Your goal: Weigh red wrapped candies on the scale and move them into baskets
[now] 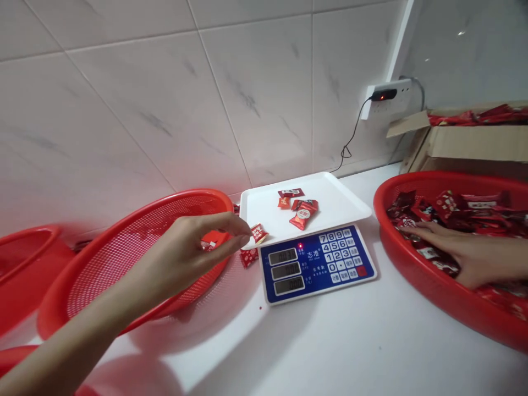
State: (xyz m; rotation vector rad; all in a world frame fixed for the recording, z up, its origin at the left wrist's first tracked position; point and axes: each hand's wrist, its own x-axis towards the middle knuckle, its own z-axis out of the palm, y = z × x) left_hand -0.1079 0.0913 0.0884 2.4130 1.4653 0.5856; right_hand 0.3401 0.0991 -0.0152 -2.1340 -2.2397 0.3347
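One white counter (330,352), cardboard box (466,143) of red packets behind at right. Large red basket (416,264) heaped with red-wrapped candies (449,212) at right; red mesh colander (124,258) at left. Digital scale (317,264) between them, white tray (313,192) on top bearing several candy packets (299,212). Right hand (466,256) open, fingers resting on candies in basket. Left hand (177,258) pinching single wrapped candy (259,234) at tray's edge, just above tray. Loose packet (249,257) just below tray's corner.

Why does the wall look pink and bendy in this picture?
In the head view, the shiny wall tiles pick up a red glow from the red mesh basket, and the camera's wide view seems to make the tile lines lean and curve.
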